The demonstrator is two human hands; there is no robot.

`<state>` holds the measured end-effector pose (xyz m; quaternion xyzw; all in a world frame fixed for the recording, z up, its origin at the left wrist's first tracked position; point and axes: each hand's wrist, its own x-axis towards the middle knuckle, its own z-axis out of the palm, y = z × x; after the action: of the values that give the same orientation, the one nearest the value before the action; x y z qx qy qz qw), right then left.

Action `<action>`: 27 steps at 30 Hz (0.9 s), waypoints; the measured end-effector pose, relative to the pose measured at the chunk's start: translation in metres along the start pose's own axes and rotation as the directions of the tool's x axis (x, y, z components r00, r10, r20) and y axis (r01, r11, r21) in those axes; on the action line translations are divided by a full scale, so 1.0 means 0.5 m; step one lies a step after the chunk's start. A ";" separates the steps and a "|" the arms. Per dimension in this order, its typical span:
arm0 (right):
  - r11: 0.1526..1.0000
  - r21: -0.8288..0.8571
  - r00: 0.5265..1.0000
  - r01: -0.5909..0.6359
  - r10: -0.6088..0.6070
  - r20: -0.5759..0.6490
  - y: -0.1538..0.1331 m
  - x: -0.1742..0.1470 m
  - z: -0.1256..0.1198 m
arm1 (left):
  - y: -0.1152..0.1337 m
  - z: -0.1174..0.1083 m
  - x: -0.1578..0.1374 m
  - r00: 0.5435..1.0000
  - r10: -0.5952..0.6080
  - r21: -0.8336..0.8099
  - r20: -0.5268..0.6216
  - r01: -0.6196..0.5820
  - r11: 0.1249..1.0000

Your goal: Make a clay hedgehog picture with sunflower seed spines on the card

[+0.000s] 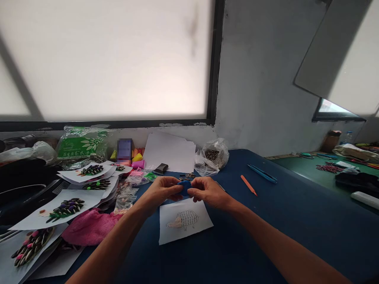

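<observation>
Pinching a blue lump [185,189] two-handed over the counter [296,213].
Your left hand [162,188] and right hand [210,191] each hold it by thumb and fingers, just beyond the far edge of the drawing sheet [174,236], with loose seeds [190,175] close on the far side. It looks soft, so an uneven pull might tear it, and a loosened pinch could drop it among the seeds, where some may stick. Your left forearm [120,240] passes near the seed-covered sheets [92,200] on the left; swinging that arm wide could knock them askew.

blue lump [185,188]: partly hidden | purple box [124,150]: blurred | window [118,59]: cut off above
</observation>
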<state>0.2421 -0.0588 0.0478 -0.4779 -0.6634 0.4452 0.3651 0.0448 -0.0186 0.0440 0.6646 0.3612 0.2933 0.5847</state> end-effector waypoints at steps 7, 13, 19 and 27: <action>0.998 0.050 0.999 0.029 -0.027 -0.047 0.014 0.006 0.000 | 0.003 0.015 -0.002 1.000 -0.018 -0.012 0.017 0.019 1.000; 0.999 0.035 1.000 0.008 -0.007 -0.018 0.012 0.006 -0.007 | 0.006 0.007 -0.003 0.992 -0.087 -0.013 0.088 0.088 0.996; 1.000 0.015 0.999 0.010 -0.011 0.037 0.008 0.001 -0.005 | 0.000 0.001 -0.003 0.990 -0.089 -0.022 0.111 0.092 0.996; 0.999 -0.032 1.000 -0.003 0.004 0.006 0.006 0.000 -0.001 | -0.001 0.001 -0.003 0.989 -0.108 0.042 0.098 0.104 0.994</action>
<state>0.2433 -0.0583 0.0453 -0.4835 -0.6706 0.4367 0.3547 0.0440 -0.0201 0.0438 0.6688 0.3715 0.2214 0.6047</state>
